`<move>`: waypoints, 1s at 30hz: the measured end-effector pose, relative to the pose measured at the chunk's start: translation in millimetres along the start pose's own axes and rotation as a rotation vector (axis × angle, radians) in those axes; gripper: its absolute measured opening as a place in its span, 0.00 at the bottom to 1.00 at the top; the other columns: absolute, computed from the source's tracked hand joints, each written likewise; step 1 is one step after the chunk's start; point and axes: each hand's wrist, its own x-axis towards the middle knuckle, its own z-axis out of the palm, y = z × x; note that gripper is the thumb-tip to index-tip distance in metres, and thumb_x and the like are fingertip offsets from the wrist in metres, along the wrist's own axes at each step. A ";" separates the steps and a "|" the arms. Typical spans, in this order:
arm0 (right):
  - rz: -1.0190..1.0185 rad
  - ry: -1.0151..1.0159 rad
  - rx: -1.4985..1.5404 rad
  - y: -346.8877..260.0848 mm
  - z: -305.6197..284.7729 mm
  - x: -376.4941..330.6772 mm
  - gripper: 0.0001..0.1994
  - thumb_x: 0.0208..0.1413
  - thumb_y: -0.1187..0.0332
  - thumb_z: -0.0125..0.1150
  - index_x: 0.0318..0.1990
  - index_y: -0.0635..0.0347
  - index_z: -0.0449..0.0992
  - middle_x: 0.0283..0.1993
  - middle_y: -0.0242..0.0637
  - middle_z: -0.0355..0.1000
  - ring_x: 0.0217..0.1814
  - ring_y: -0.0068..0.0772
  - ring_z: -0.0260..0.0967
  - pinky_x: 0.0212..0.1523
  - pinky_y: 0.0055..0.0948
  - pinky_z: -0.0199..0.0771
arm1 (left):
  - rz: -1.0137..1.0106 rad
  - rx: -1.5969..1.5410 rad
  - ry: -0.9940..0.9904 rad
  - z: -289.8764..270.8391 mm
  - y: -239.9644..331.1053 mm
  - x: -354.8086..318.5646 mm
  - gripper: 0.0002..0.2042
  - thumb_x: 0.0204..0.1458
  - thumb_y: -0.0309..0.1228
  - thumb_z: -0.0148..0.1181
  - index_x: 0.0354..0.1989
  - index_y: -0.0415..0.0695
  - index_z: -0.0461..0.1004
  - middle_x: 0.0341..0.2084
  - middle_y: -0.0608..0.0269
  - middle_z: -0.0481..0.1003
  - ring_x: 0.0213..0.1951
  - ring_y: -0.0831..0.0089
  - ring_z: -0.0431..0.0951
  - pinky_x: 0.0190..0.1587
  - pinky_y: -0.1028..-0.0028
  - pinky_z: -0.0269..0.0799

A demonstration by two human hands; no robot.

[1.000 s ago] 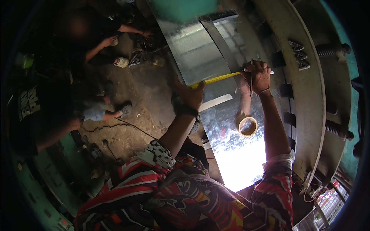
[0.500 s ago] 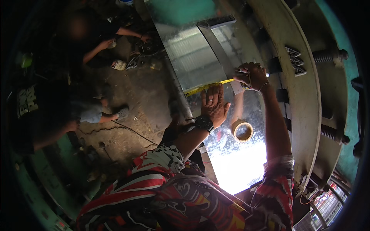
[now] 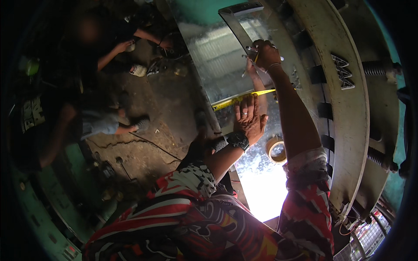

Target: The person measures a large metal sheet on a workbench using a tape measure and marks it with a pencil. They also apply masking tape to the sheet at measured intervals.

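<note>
My left hand (image 3: 249, 123) lies flat on a shiny metal sheet (image 3: 215, 65), fingers stretched out and fingertips at a yellow tape measure (image 3: 227, 103) drawn across it. My right hand (image 3: 267, 56) is farther off over the sheet, closed round a white marker (image 3: 281, 58); a thin yellowish stick also shows at its fingers. A metal square (image 3: 234, 28) runs from the far part of the sheet to this hand. Its near end is hidden there, so whether my fingers grip it I cannot tell. The hand mirrors in the sheet below.
A roll of tan tape (image 3: 275, 150) sits on the sheet beside my right forearm. Along the right stands a large machine beam (image 3: 348, 108) with coil springs (image 3: 379, 69). At left, two people sit low near the floor (image 3: 161, 100), where a cable (image 3: 152, 145) lies.
My right hand has moved away from me, off the tape measure, with the marker still in it. The square has shifted the same way. My left hand stays flat by the tape measure.
</note>
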 end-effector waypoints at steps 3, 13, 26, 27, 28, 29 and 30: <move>-0.062 0.085 -0.076 -11.1 -7.4 4.1 0.13 0.57 0.56 0.65 0.45 0.50 0.79 0.47 0.43 0.76 0.53 0.48 0.77 0.53 0.45 0.76 | -0.021 -0.066 -0.037 0.5 3.5 1.9 0.40 0.65 0.48 0.48 0.77 0.32 0.49 0.74 0.40 0.52 0.75 0.44 0.50 0.76 0.42 0.39; -0.382 0.018 -0.071 24.0 -21.6 -98.9 0.14 0.55 0.67 0.68 0.49 0.50 0.80 0.54 0.42 0.76 0.54 0.52 0.74 0.55 0.48 0.73 | 0.018 0.013 -0.062 3.0 5.4 1.9 0.42 0.60 0.48 0.52 0.76 0.31 0.50 0.72 0.38 0.54 0.72 0.44 0.54 0.72 0.39 0.45; -0.098 -0.085 0.979 14.4 -22.3 -128.8 0.13 0.69 0.68 0.57 0.53 0.68 0.78 0.41 0.39 0.81 0.45 0.27 0.78 0.49 0.28 0.77 | 0.006 0.021 0.006 11.3 17.8 5.7 0.42 0.59 0.47 0.58 0.74 0.30 0.52 0.74 0.35 0.49 0.74 0.40 0.48 0.71 0.35 0.45; -0.126 -0.158 1.060 20.5 -19.4 -126.7 0.11 0.66 0.72 0.59 0.51 0.68 0.77 0.40 0.38 0.81 0.44 0.25 0.78 0.48 0.26 0.77 | 0.013 0.010 0.010 13.5 20.3 7.4 0.42 0.59 0.47 0.58 0.74 0.29 0.53 0.74 0.34 0.50 0.74 0.39 0.48 0.71 0.35 0.45; -0.155 -0.232 1.141 26.4 -16.6 -123.4 0.09 0.63 0.76 0.62 0.49 0.68 0.77 0.39 0.37 0.81 0.43 0.23 0.78 0.47 0.25 0.78 | 0.008 -0.007 0.000 15.4 23.0 9.5 0.42 0.59 0.48 0.59 0.73 0.28 0.53 0.73 0.34 0.51 0.74 0.39 0.49 0.71 0.35 0.45; -0.301 -0.224 0.968 32.5 -14.2 -118.1 0.08 0.61 0.77 0.64 0.47 0.67 0.76 0.40 0.37 0.81 0.43 0.22 0.79 0.46 0.24 0.77 | 0.003 -0.023 -0.009 17.2 25.9 11.9 0.43 0.58 0.48 0.60 0.73 0.28 0.54 0.72 0.33 0.51 0.73 0.38 0.49 0.71 0.35 0.45; -0.457 -0.200 0.810 34.1 -11.4 -109.4 0.08 0.59 0.79 0.66 0.44 0.65 0.75 0.40 0.37 0.81 0.42 0.22 0.79 0.45 0.23 0.77 | -0.013 -0.029 -0.012 16.5 26.6 13.9 0.43 0.58 0.48 0.60 0.72 0.27 0.55 0.71 0.32 0.52 0.73 0.37 0.50 0.71 0.35 0.46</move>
